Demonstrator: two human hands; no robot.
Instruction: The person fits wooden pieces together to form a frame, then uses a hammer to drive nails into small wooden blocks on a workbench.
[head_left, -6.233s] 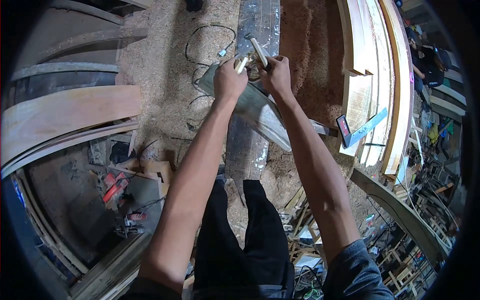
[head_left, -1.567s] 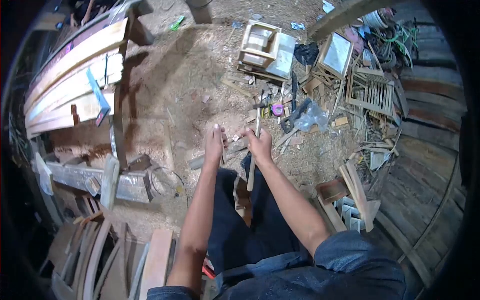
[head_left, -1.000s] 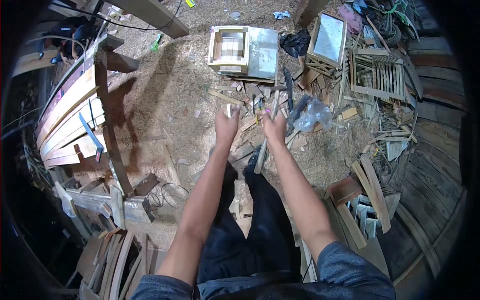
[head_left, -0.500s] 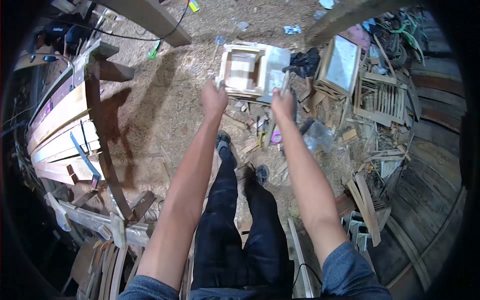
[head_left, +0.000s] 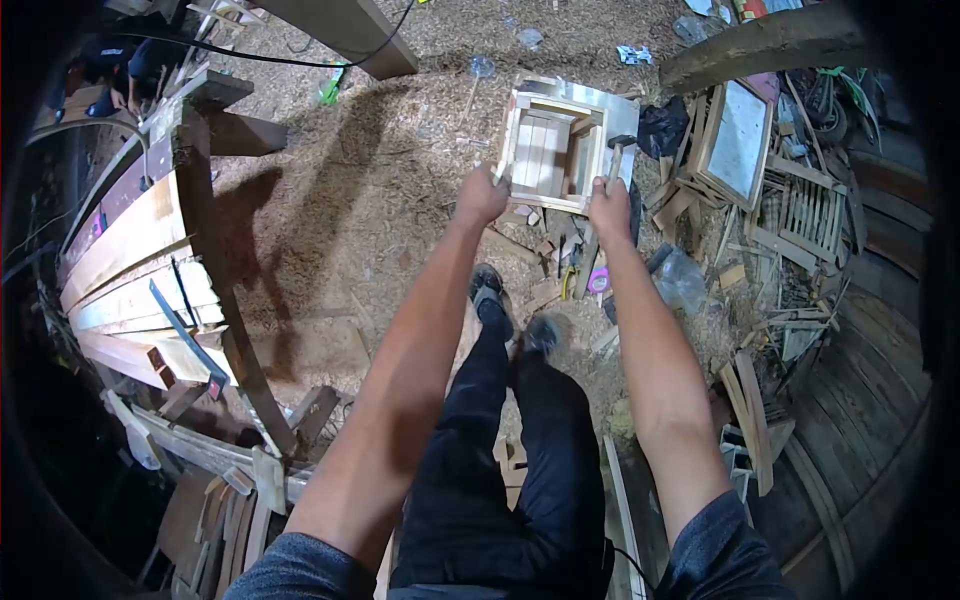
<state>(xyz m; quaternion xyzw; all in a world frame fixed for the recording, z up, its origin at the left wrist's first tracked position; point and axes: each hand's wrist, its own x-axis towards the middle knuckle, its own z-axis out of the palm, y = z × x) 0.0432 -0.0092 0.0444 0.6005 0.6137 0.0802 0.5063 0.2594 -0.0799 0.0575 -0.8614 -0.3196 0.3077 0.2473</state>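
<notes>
Over to the left the boards point(head_left: 125, 245) lie well apart from the hands, so the care belongs nearer the middle. The left hand point(head_left: 482, 196) would do best to steady itself on solid wood at the near left corner of the wooden box point(head_left: 560, 106), thumb out of reach of any swing. That box sits on the floor point(head_left: 400, 180), seemingly over the left part of a pale panel point(head_left: 622, 112) whose right edge shows beyond it. The hammer point(head_left: 622, 141) is better held with its head clear of the rails, and the feet away from the wood scraps point(head_left: 515, 248).

Now the fingers. The left ones are curled in at that corner; I can't tell whether they touch the rail or pinch anything. The right hand point(head_left: 609, 206) has its fingers wrapped snugly round the hammer's handle, thumb lying toward the head, just beside the box's near right corner.
</notes>
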